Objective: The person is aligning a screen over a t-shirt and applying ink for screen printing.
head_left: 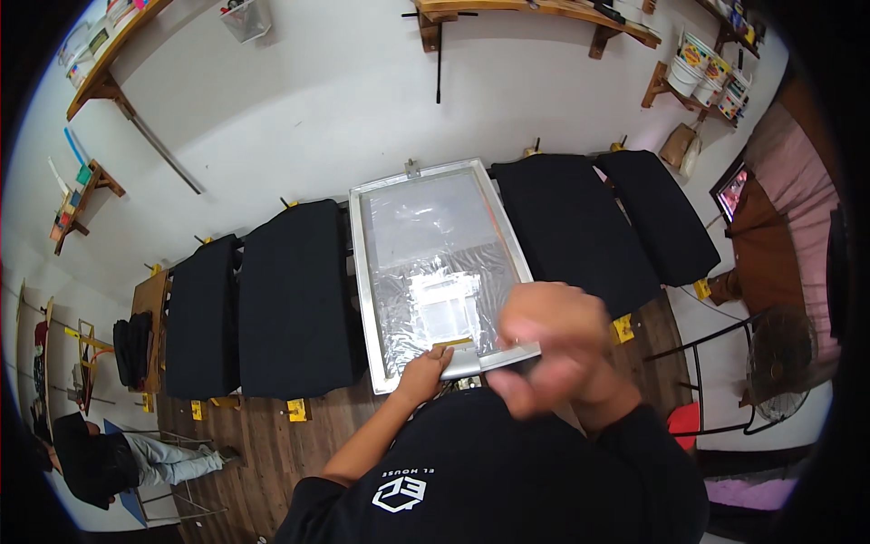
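Observation:
A screen-printing frame with silvery metal rails lies in front of me. Its mesh is largely covered with shiny clear film, and a pale window shows near its close end. My left hand is closed over the near rail, thumb on top, beside a short yellowish strip. Above the frame's near right corner is my right hand, raised and smeared by motion. Its fingers are bent, but whether they hold anything is hidden in the blur. A dark patch shows beneath it.
Black-covered boards flank the frame on the left, with more black boards on the right. Yellow clamps jut from their ends. A fan stands right; another person is at lower left. Shelves hang on the wall.

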Available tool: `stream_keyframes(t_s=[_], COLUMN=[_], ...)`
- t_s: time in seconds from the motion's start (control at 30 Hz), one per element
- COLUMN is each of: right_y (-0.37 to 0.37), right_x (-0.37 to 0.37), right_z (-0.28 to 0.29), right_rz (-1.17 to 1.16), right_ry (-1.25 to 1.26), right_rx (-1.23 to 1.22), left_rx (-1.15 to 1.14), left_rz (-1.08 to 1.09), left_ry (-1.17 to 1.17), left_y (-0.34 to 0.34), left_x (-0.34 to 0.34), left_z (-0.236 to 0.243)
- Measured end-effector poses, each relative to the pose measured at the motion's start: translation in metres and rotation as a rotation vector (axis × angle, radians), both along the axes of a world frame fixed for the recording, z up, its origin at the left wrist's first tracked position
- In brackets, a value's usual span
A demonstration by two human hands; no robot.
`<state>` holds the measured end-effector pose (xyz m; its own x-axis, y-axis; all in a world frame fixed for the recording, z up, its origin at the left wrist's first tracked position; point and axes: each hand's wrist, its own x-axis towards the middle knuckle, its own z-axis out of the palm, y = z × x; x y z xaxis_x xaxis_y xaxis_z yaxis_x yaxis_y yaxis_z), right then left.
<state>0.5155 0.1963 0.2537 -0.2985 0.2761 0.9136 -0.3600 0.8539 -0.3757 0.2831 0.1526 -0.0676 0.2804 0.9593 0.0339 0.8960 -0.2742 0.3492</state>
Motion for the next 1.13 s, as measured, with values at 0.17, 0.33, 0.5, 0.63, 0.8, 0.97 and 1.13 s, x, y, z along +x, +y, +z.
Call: stream_keyframes(t_s=[0.17, 0.33, 0.5, 0.63, 0.8, 0.97, 1.13], right_y=[0.052, 0.052, 0.023, -0.014, -0.044, -0.032, -0.005], right_x=[0.002, 0.013, -0.009, -0.015, -0.015, -0.001, -0.007], right_z=[-0.187, -0.277, -0.153, -0.019, 0.064, 0.040, -0.054], right_rz=[-0.135, -0.134, 0.069, 0.233, 0.130, 0.327, 0.053], right_ry=[-0.916, -1.032, -0.735, -0.327, 0.041, 0.029, -0.337], right_rx=[-0.238, -0.193, -0.452, -0.017, 0.399, 0.452, -0.008], left_rx=[-0.010, -0.030, -0.118, 0.008, -0.071, -0.032, -0.178], left_rz=[-0.025, -0.010, -0.021, -0.019, -0.031, -0.008, 0.012], left_ry=[0.013, -0.036, -0.039, -0.256, 0.046, 0.039, -0.053], left_y=[0.004, -0.001, -0.002, -0.005, 0.000, -0.006, -0.004], left_x=[0.005, 0.004, 0.009, -0.003, 0.014, 0.008, 0.004], left_z=[0.008, 0.011, 0.015, -0.036, 0.010, 0.001, -0.010])
